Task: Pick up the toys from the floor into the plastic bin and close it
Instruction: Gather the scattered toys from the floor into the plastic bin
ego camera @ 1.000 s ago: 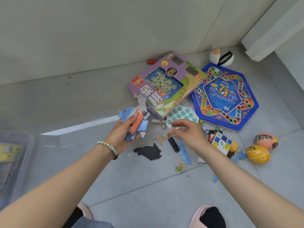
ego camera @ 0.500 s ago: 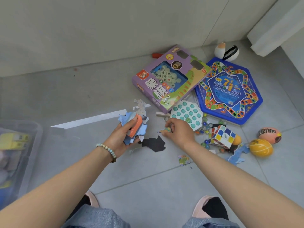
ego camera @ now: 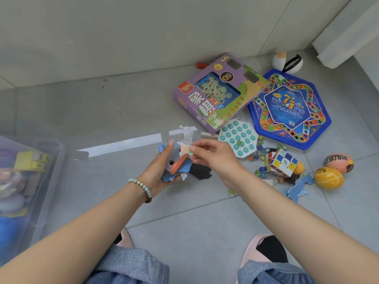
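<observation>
1. Standing well to the left of the left hand's fingers: plastic bin (ego camera: 53, 187), clear-walled and lid off, with a yellow block (ego camera: 30, 160) and other blurred toys inside.
2. Left hand (ego camera: 159, 175): palm up above the floor, fingers (ego camera: 170, 146) curled round a bundle of blue puzzle pieces (ego camera: 174, 173) with an orange piece (ego camera: 178, 163) among them.
3. Right hand (ego camera: 214, 158): thumb and forefinger pinch a small piece (ego camera: 190, 152) against the top of the bundle. What kind of piece it is cannot be made out.
4. Black flat piece (ego camera: 202, 171): on the floor, just below the right hand's fingers.
5. Purple chess box (ego camera: 217, 95): on the floor, beyond the fingers of both hands.
6. White board with teal dots (ego camera: 239, 138): just right of the right hand's fingers, touching the purple box.
7. Marbles (ego camera: 258, 154): loose on the floor, right of the fingers.
8. Colour cube (ego camera: 282, 162): further right, among the marbles.
9. Blue hexagonal game board (ego camera: 289, 109): right of the purple box.
10. Blue puzzle piece (ego camera: 297, 187): on the floor, right of the right forearm.
11. Two egg-shaped balls, yellow (ego camera: 328, 178) and pink (ego camera: 338, 161): far right of the fingers, touching.
</observation>
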Tool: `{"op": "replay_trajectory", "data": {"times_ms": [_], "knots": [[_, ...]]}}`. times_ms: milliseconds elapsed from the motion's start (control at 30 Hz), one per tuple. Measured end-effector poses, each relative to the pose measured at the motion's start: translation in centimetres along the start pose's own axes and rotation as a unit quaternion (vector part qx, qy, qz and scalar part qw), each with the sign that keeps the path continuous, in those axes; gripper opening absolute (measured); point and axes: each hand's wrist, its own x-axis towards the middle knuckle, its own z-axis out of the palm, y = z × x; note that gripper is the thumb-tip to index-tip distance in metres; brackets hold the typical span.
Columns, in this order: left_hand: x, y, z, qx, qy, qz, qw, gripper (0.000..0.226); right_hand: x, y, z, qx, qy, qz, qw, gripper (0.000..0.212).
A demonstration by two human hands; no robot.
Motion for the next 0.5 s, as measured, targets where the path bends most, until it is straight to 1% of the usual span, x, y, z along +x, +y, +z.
{"op": "replay_trajectory", "data": {"times_ms": [100,133,200,233,267,333,367,400,500], "knots": [[-0.2,-0.4,-0.4,0.002,-0.005,0.024,1.0,0.053,-0.1,0.4,-0.2,-0.023,-0.017,0.013,1.0,0.012],[-0.3,-0.5,-0.6,0.001,-0.004,0.03,1.0,0.051,-0.1,0.7,-0.7,-0.042,-0.007,0.014,0.999,0.014],[-0.3,-0.6,-1.0,-0.013,0.008,0.033,0.999,0.049,0.3,1.8,-1.9,-0.106,0.037,0.002,0.994,0.014],[-0.3,-0.7,-1.3,-0.019,0.019,0.032,0.999,0.049,0.5,2.6,-2.4,-0.164,0.058,-0.013,0.985,0.017],[-0.3,-0.8,-1.4,-0.021,0.028,0.032,0.999,0.051,0.8,3.3,-2.9,-0.237,0.066,-0.027,0.969,0.025],[-0.3,-1.0,-1.8,-0.018,0.036,0.028,0.999,0.057,1.2,4.7,-3.3,-0.358,0.038,-0.034,0.932,0.046],[-0.3,-1.1,-2.0,-0.017,0.039,0.027,0.999,0.056,1.3,5.3,-3.3,-0.389,0.021,-0.034,0.92,0.053],[-0.3,-1.2,-2.2,-0.019,0.044,0.025,0.999,0.051,1.4,5.8,-3.2,-0.408,0.01,-0.042,0.912,0.055],[-0.3,-1.3,-2.7,-0.026,0.056,0.018,0.998,0.033,1.5,7.0,-2.8,-0.444,0.022,-0.073,0.893,0.043]]}}
